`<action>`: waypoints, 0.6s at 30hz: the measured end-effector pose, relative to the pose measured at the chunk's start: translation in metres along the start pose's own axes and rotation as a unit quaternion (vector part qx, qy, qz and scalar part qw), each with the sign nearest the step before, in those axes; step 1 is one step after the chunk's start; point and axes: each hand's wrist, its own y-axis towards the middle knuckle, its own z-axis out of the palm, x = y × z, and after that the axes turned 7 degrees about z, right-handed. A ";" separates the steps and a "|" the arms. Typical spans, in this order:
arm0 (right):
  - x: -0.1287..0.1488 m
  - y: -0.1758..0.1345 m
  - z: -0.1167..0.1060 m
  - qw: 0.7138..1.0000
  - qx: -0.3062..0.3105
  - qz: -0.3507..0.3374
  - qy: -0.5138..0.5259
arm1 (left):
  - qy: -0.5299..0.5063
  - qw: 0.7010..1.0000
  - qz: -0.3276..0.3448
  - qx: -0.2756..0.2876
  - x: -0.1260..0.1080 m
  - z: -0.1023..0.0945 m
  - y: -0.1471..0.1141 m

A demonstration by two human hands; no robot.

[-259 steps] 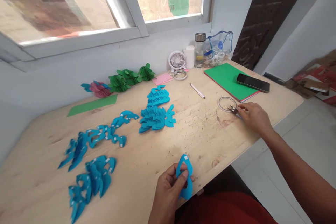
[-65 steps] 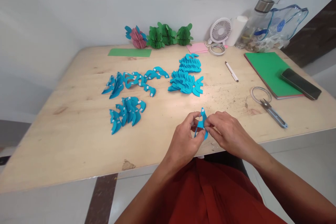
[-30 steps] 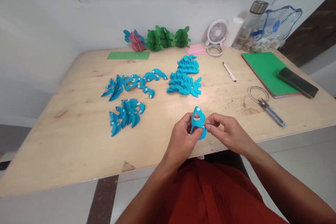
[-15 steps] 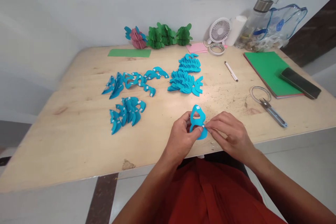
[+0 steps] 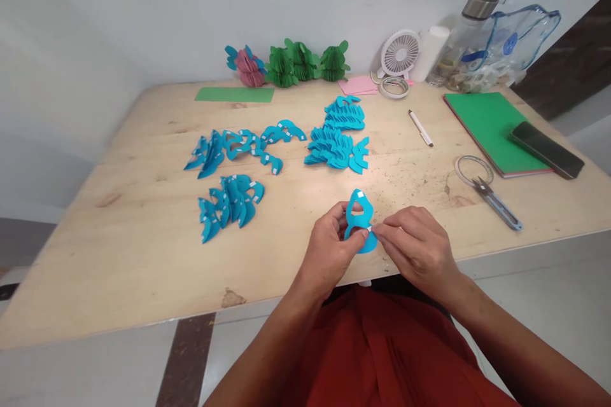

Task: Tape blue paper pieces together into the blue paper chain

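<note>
"Where's the piece being worked on?"

"The blue cutout point(image 5: 359, 220) is held up near the table's point(image 5: 167, 267) front edge, left of the snips point(image 5: 499, 205) and well apart from them."

"And the step?"

"Handling the lower white tab point(image 5: 369, 229), I'd judge, at the cutout's narrow waist. A second tab point(image 5: 360, 194) sits at its top. The tabbed pieces point(image 5: 233, 200) lie much farther left of the snips."

"What does the next move call for?"

"A light, exact fingertip touch, I'd think, with the other side kept steady. Thin paper like that probably bends or tears easily."

"How are the hands set?"

"The left hand point(image 5: 331, 245) grasps the cutout's left side, thumb in front just beside the lower tab, fingers behind. It's a narrow pinch, not a clench."

"The right?"

"The right hand point(image 5: 420, 245) has thumb and forefinger tips brought together at that tab, the rest curled in. Whether they grip its edge or only touch it, I can't make out."

"And the snips?"

"Untouched, lying against the tape ring point(image 5: 458, 172)."
</note>
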 end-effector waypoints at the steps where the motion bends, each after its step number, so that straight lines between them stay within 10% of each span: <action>1: 0.000 -0.001 0.000 1.000 -0.004 0.001 -0.001 | 0.000 1.000 -0.001 -0.002 0.000 0.000 0.000; 18: 0.011 -0.010 0.008 0.998 -0.043 0.041 -0.007 | -0.027 1.000 -0.007 -0.010 0.005 -0.001 -0.002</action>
